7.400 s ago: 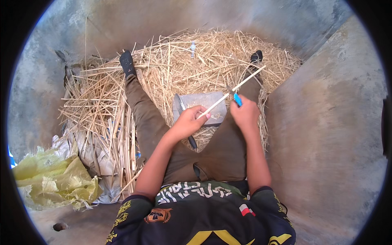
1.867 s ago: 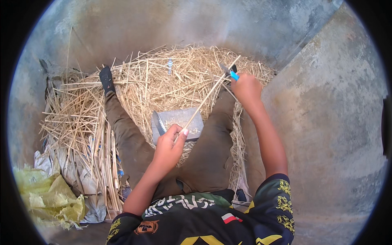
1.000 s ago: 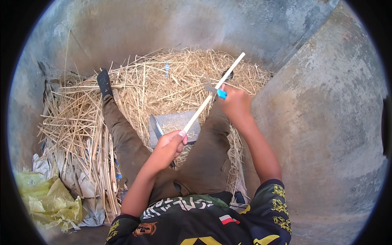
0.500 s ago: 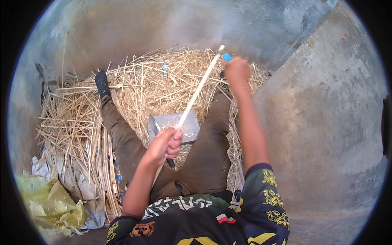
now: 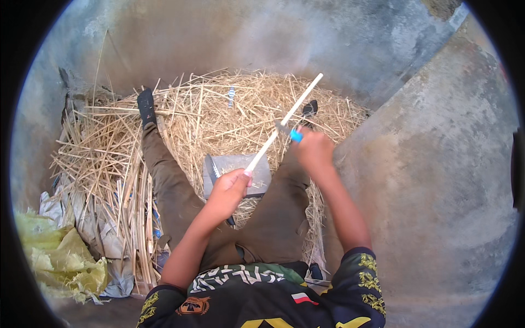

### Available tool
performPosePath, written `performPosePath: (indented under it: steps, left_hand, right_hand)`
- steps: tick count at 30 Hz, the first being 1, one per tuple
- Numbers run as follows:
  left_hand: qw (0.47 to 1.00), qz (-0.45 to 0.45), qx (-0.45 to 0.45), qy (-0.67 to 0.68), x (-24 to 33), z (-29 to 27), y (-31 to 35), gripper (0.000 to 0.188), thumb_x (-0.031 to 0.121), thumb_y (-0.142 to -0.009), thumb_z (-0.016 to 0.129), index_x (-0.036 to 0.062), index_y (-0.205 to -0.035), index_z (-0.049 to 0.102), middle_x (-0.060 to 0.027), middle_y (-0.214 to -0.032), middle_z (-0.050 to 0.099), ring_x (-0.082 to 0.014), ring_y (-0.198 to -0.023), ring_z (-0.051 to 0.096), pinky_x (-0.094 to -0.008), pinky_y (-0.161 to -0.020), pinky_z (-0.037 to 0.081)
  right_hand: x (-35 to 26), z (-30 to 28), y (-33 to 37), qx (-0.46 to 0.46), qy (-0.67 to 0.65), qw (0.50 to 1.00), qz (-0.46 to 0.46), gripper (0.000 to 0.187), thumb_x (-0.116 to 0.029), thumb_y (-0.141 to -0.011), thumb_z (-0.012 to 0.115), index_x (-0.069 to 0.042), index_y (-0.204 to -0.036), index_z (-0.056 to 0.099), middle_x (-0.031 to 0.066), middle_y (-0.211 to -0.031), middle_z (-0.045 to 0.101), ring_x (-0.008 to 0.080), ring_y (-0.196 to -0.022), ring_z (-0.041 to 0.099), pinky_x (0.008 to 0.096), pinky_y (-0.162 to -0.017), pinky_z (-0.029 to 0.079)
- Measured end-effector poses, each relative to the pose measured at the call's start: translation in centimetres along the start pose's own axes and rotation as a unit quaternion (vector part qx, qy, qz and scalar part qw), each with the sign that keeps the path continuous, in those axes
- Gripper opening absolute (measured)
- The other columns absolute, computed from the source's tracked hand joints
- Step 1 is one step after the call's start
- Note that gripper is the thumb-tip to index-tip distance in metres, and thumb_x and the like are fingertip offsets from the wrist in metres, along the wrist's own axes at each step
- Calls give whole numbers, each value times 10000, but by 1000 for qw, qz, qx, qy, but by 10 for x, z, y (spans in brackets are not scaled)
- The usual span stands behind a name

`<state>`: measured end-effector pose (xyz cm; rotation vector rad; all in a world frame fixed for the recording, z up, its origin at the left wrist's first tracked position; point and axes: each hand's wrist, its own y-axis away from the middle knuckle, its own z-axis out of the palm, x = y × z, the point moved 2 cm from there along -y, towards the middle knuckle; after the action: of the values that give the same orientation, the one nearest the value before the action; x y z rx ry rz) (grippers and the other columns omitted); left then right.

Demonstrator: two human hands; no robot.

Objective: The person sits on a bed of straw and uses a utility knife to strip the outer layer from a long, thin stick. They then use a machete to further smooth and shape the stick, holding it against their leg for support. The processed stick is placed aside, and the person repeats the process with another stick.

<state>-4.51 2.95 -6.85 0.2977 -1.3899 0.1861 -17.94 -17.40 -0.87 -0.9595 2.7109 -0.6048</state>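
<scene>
My left hand [image 5: 229, 192] is closed round the lower part of a long pale stick [image 5: 266, 145], which slants up and away to the right. In my right hand [image 5: 316, 150] is a knife [image 5: 283, 128] with a bright blue handle. Its short dark blade lies against the stick, a little above the middle of the stretch beyond my left hand. Fingers of both hands are wrapped tight. Between my legs, under the stick, lies a grey flat piece [image 5: 210, 174] with a dark edge, partly covered by my left hand.
Straw and shavings [image 5: 191, 126] cover the floor between my outstretched legs. Long split sticks [image 5: 136, 218] are heaped at my left, beside a torn yellow sack [image 5: 60, 262]. A wristwatch-like item [image 5: 231, 97] lies on the straw. Concrete walls [image 5: 426, 164] rise at the back and right.
My right hand has come down and nearer along the stick with the knife, from its far tip. The stick now leans further right; my left hand still grips it.
</scene>
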Motion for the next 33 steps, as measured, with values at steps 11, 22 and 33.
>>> performPosePath:
  steps: [11, 22, 33]
  left_hand:
    - [915, 110, 158, -355, 14, 13, 4, 374, 295, -1066, 424, -11, -887, 541, -228, -606, 523, -399, -563, 568, -482, -568, 425]
    - [925, 78, 197, -315, 33, 8, 5, 374, 300, -1069, 419, -7, -892, 539, -216, -602, 539, -418, -561, 569, -471, -548, 423]
    - [952, 87, 100, -278, 18, 24, 10, 364, 292, -1056, 457, -4, -885, 585, -167, -584, 543, -275, -522, 562, -425, -538, 414]
  right_hand:
    - [-40, 49, 14, 35, -61, 990, -125, 74, -165, -770, 674, -120, -713, 656, 120, -592, 651, 320, -544, 667, 444, -499, 512]
    - [-11, 35, -84, 94, -15, 995, 0, 129, -117, -829, 603, -43, -786, 700, 181, -728, 699, 354, -699, 717, 459, -587, 553]
    - [53, -40, -34, 51, 15, 994, 93, 281, -327, -873, 619, -67, -853, 724, 205, -803, 702, 411, -796, 689, 489, -729, 543]
